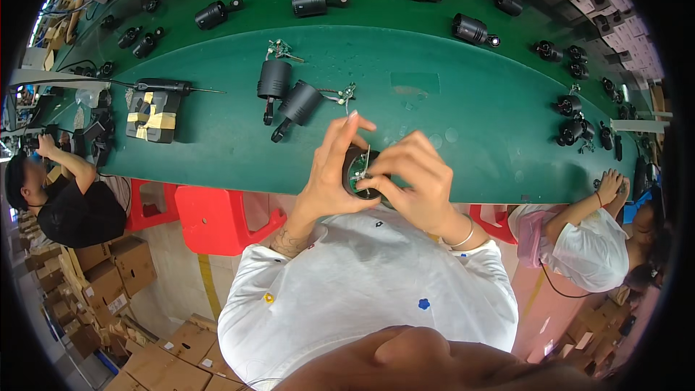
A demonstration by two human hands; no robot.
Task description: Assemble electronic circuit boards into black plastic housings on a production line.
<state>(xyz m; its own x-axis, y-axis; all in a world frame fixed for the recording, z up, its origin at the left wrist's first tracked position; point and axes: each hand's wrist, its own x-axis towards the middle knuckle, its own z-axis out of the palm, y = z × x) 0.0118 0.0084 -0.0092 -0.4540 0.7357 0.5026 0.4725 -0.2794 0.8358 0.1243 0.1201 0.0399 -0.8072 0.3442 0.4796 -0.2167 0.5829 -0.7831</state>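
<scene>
Head view: the work is carried on a green table (492, 145), behind which a darker green strip (398, 14) is lined with black cylinders (310, 3). A red stool (210, 221) is placed at the near side. The left hand (329, 174) is curled firmly around the held cylinder (352, 156), which is positioned open end up at the table's near edge; the right hand (416, 174) is pinched at that opening. A black box (153, 116) bound with yellow tape is set to the left, with a power screwdriver (163, 85) at its rear. On the table, the first loose cylinder (275, 80) and the second loose cylinder (300, 103) are laid side by side. The held circuit board (358, 166) is located in the mouth of the held cylinder, apparently gripped by the right fingertips.

Work on the held cylinder is judged partly complete: full seating of its board is not shown, and no cover is fitted. The two loose cylinders are judged outstanding, since their boards (348, 92) are left outside. Completion of those on the strip cannot be determined.
</scene>
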